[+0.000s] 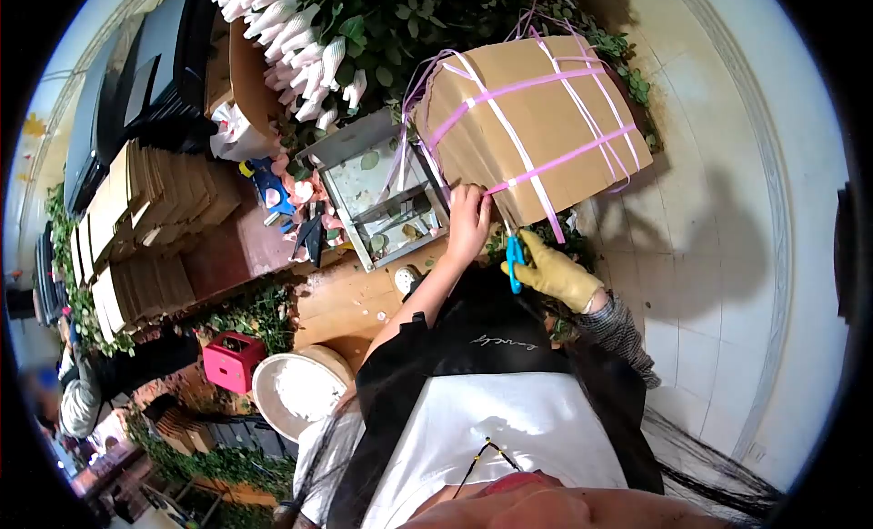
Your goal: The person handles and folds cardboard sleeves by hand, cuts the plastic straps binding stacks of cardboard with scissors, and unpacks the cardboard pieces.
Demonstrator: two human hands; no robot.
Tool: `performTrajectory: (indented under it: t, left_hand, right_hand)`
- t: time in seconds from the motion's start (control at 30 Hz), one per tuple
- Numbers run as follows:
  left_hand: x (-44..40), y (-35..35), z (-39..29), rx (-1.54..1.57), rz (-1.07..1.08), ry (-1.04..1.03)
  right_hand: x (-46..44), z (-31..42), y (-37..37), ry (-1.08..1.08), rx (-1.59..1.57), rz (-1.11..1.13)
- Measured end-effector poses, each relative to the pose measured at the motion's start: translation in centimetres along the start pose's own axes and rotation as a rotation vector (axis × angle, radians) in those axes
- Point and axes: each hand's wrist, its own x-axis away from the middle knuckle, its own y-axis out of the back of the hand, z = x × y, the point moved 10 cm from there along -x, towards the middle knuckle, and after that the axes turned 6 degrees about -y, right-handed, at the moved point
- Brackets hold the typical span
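Note:
A cardboard box point(546, 120), tilted and wrapped with pink and white straps point(518, 151), stands at the upper right. My bare left hand point(467, 221) is at the box's lower left corner, its fingers closed on a pink strap. My right hand point(553, 272) wears a yellow glove and grips scissors with blue handles point(516, 263). The scissor blades point up at the box's lower edge, close beside the left hand; whether they touch a strap cannot be made out.
A grey metal frame point(350, 215) lies left of the box. Stacked cardboard point(145, 201), wrapped flowers point(300, 51), a red crate point(234, 361) and a white bucket point(305, 392) stand leftward. Another person's sleeve point(82, 402) shows at far left.

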Motion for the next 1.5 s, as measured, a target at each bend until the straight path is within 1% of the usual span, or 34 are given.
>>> performTrajectory:
  t: [0.1, 0.13, 0.17, 0.23, 0.3, 0.37, 0.4, 0.43, 0.5, 0.53, 0.6, 0.7, 0.73, 0.77, 0.83, 0.87, 0.9, 1.0, 1.1, 1.23, 1.3, 1.33, 1.37, 1.43, 1.47, 1.5]
  left_hand:
    - [0.5, 0.5, -0.1, 0.108, 0.008, -0.039]
    - [0.4, 0.5, 0.4, 0.153, 0.024, -0.018]
    - [0.4, 0.5, 0.8, 0.199, 0.04, 0.0]
    - [0.4, 0.4, 1.0, 0.213, 0.068, 0.007]
    - [0.2, 0.5, 0.9, 0.193, 0.048, -0.007]
    - [0.2, 0.4, 1.0, 0.199, 0.042, -0.011]
    - [0.2, 0.4, 1.2, 0.202, 0.036, 0.001]
    - [0.2, 0.4, 1.3, 0.204, 0.029, 0.014]
    - [0.3, 0.3, 1.8, 0.229, 0.047, 0.041]
    - [0.3, 0.3, 1.9, 0.235, 0.061, 0.035]
    - [0.3, 0.4, 2.0, 0.241, 0.079, 0.022]
    - [0.3, 0.2, 2.4, 0.3, 0.084, 0.04]
    - [0.4, 0.2, 2.4, 0.302, 0.072, 0.031]
    - [0.3, 0.3, 2.4, 0.304, 0.056, 0.024]
    - [0.7, 0.3, 3.3, 0.342, 0.066, 0.061]
    - [0.7, 0.1, 3.4, 0.367, 0.083, 0.064]
    - [0.6, 0.0, 3.5, 0.393, 0.1, 0.066]
    - [0.9, 0.0, 3.6, 0.408, 0.098, 0.081]
    - [0.9, -0.3, 3.9, 0.45, 0.116, 0.113]
    - [1.4, -0.2, 4.0, 0.438, 0.09, 0.052]
    - [3.6, -1.7, 7.5, 0.642, 0.145, 0.413]
    - [5.4, -2.9, 8.9, 0.796, 0.153, 0.576]
    - [5.7, -2.2, 8.0, 0.693, 0.187, 0.494]
    - [5.4, -0.8, 4.7, 0.524, 0.229, 0.215]
    - [5.8, -0.9, 4.0, 0.568, 0.204, 0.184]
    - [6.2, -0.8, 3.5, 0.5, 0.268, 0.118]
  right_hand:
    - [0.9, 1.0, 0.6, 0.031, 0.042, -0.092]
    - [1.1, 1.1, 0.7, -0.006, 0.111, -0.125]
    - [0.8, 1.2, 0.3, -0.013, 0.104, -0.132]
    - [0.3, 1.1, 0.3, -0.078, 0.207, -0.212]
    - [0.2, 1.5, 0.0, -0.101, 0.198, -0.245]
    - [0.0, 1.3, -0.5, -0.177, 0.198, -0.281]
    - [0.1, 1.4, -0.8, -0.227, 0.235, -0.254]
    - [0.1, 1.5, -1.0, -0.174, 0.258, -0.317]
    - [-0.1, 1.5, -1.2, -0.06, 0.194, -0.402]
    - [0.1, 2.1, -1.1, -0.068, 0.185, -0.408]
    - [-0.1, 3.4, -0.9, -0.103, 0.0, -0.355]
    - [-1.0, 2.8, -0.7, -0.128, 0.073, -0.433]
    - [-1.0, 3.2, -0.5, -0.1, 0.128, -0.491]
    - [-0.6, 3.2, -0.5, -0.101, 0.134, -0.491]
    - [0.7, 2.8, -0.9, -0.106, -0.029, -0.471]
    - [0.5, 2.4, -1.3, -0.017, -0.026, -0.487]
    - [0.8, 1.4, -1.6, -0.017, -0.019, -0.488]
    - [2.4, 2.6, -1.6, -0.146, 0.077, -0.431]
    - [1.1, 3.7, -1.1, -0.12, 0.113, -0.409]
    - [-1.1, 4.4, -0.8, -0.133, 0.118, -0.433]
    - [-2.2, 4.4, -0.6, -0.174, 0.131, -0.421]
    - [-2.8, 2.8, -1.4, 0.053, -0.036, -0.498]
    - [-3.6, 3.0, -2.7, 0.118, -0.311, -0.352]
    - [-3.9, 5.2, -2.8, 0.199, -0.187, -0.358]
    - [-3.9, 6.6, -2.5, 0.198, -0.189, -0.355]
    - [-4.2, 7.4, -1.9, 0.058, -0.018, -0.368]
